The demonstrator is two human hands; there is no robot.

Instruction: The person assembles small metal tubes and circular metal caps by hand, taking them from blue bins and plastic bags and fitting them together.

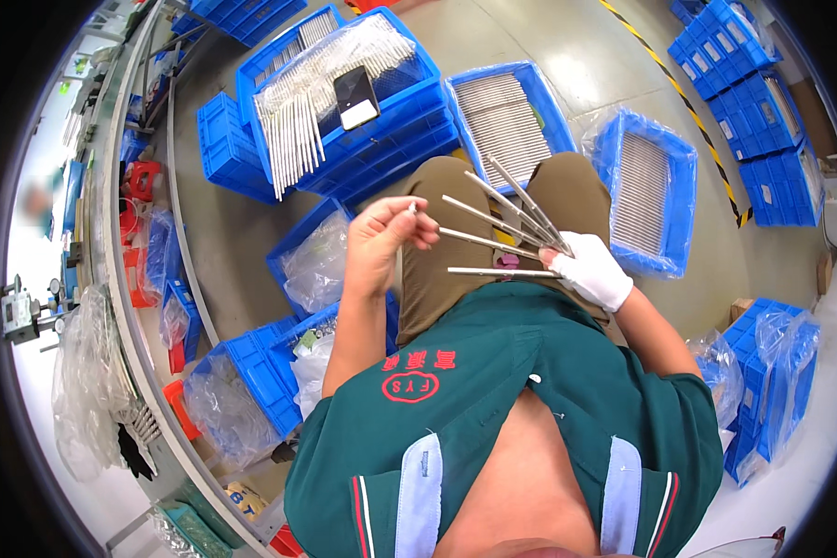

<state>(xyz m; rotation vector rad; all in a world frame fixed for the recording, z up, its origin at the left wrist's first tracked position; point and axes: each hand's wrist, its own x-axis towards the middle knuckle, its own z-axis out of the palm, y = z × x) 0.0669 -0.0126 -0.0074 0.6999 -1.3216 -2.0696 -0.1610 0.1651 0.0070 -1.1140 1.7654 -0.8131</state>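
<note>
My right hand (586, 270), in a white glove with bare fingertips, grips several slim metal rods (502, 272) by one end. They fan out over my lap toward the left and away from me. My bare left hand (381, 244) is raised left of the rods' tips, apart from them. Its thumb and forefinger pinch a tiny whitish piece (412, 207), too small to name. Beyond my knees, a blue crate (465, 88) holds rows of similar rods, and another lined blue crate (681, 214) stands to its right.
Stacked blue crates (381, 153) at the far left carry bagged rods and a phone (355, 98). Crates with plastic bags (316, 260) stand by my left arm. A workbench edge (172, 409) runs along the left. More crates (777, 191) are stacked at right.
</note>
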